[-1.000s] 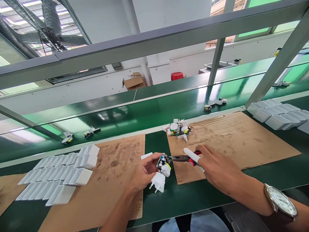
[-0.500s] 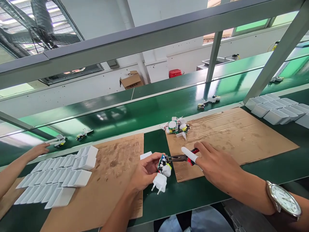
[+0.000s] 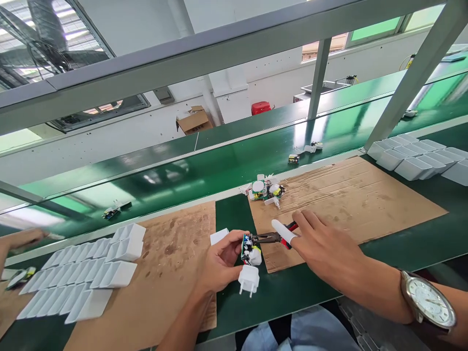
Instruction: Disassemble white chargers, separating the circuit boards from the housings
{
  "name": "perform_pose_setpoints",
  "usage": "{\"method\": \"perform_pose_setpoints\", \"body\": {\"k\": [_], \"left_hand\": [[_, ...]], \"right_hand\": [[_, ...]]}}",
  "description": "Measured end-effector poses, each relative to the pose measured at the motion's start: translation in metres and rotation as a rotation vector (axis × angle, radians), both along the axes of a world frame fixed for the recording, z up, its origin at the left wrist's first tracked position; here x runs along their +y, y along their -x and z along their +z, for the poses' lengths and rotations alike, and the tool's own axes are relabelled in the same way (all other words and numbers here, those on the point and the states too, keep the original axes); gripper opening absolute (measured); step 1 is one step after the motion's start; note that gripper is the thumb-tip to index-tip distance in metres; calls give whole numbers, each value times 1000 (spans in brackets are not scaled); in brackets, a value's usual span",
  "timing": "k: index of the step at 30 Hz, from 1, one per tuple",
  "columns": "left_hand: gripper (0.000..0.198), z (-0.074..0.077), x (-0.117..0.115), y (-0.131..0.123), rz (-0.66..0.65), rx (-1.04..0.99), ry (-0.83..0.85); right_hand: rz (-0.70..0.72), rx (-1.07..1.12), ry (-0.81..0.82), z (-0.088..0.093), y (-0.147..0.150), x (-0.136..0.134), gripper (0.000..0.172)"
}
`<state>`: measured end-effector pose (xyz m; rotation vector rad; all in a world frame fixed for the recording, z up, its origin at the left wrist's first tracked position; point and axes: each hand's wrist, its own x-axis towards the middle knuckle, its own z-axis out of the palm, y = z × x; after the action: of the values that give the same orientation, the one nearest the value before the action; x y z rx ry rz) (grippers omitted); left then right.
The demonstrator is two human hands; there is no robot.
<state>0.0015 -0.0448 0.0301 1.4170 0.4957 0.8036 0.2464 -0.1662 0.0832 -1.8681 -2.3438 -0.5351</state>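
My left hand (image 3: 218,263) pinches a small circuit board (image 3: 248,246) from which a white plug cap (image 3: 249,279) hangs by wires, just above the green bench. My right hand (image 3: 325,251) grips red-handled pliers (image 3: 272,238); the index finger wears a white finger cot. The plier jaws touch the right side of the board. A watch sits on my right wrist.
A pile of boards and plug caps (image 3: 263,189) lies at the far edge of the right cardboard sheet (image 3: 365,200). White housings (image 3: 84,270) lie in rows on the left, more housings (image 3: 417,158) at far right. Loose parts ride the conveyor belt (image 3: 219,165). Another person's hand (image 3: 18,241) shows at far left.
The plug cap has swung from tilted to hanging prongs down. The other person's hand has pulled back from the conveyor toward the left edge. Parts on the belt have drifted.
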Motion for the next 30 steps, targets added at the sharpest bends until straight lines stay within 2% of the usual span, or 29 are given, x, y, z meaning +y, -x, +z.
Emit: {"method": "perform_pose_setpoints", "body": {"k": [5,12,17,24,26,28,30], "left_hand": [[59,2,-2,0,47,34,-14],[61,4,-1,0,40,37,-60],[53,2,-2,3,20,45,-50],[54,4,-8,5,-32,101,-2],[54,5,-9,6,-36,101,32],[52,7,-9,6,-33,105,67],[51,9,-9,5,-31,115,94]], "right_hand": [[-5,16,4,-3,-1,1,18],[41,1,21,8,-2,5,19],[42,-26,158,5,-4,6,18],[139,-31,298,-5,-19,5,13],[167,-30,279,-6,-22,6,19],[192,-31,251,-8,-24,7,35],[204,-40,249,-8,-25,9,39]]}}
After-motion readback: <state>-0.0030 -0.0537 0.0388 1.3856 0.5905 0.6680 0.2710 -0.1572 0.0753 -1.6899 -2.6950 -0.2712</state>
